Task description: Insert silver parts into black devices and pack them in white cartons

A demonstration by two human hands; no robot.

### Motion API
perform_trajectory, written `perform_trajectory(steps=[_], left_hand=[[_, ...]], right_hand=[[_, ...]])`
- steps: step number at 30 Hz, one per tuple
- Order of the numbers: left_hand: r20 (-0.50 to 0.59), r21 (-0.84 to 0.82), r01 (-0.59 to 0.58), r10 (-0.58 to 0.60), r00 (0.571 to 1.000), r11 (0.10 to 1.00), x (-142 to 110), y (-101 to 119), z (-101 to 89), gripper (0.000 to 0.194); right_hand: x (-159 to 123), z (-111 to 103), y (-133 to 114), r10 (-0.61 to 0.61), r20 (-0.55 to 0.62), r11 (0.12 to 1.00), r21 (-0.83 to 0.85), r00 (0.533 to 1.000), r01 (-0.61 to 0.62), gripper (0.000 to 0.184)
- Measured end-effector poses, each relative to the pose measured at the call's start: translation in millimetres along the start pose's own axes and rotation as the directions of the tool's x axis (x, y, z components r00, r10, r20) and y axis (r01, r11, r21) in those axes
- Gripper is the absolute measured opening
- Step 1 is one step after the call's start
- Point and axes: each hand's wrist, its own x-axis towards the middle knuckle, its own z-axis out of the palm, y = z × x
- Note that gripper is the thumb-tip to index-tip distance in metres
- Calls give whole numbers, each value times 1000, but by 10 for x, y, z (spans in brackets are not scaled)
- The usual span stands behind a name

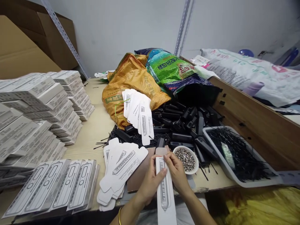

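White carton (164, 192) between both grips (150, 181) (177, 173)

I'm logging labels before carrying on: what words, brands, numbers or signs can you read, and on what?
No text reads with certainty.
Held carton: print too small.
Flat cartons: too small.
Stacked boxes: too small.
Green bag: large lettering, unclear.
Orange bag: blurred.
White sack: blurred.

A white box (165, 200) is held
Its top end is gripped by the left hand (152, 178) and right hand (177, 170), near a bowl (196, 166).
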Motion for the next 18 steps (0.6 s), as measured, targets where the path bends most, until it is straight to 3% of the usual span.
perform_trajectory(steps=[3, 7, 12, 18], left_hand=[[-85, -5, -38, 37, 996, 999, -1, -42, 14, 72], [-93, -21, -3, 1, 996, 1000, -23, -21, -32, 93], [-101, 97, -137, 146, 984, 986, -53, -11, -115, 93], [-50, 230, -113, 127, 991, 967, -14, 1, -211, 98]], right_hand=[[-12, 20, -5, 64, -35, 987, 153, 997, -58, 26], [39, 9, -47, 189, 83, 945, 256, 978, -204, 31], [115, 47, -98, 305, 133, 878, 343, 943, -332, 32], [-53, 73, -67, 181, 84, 961, 198, 980, -194, 30]])
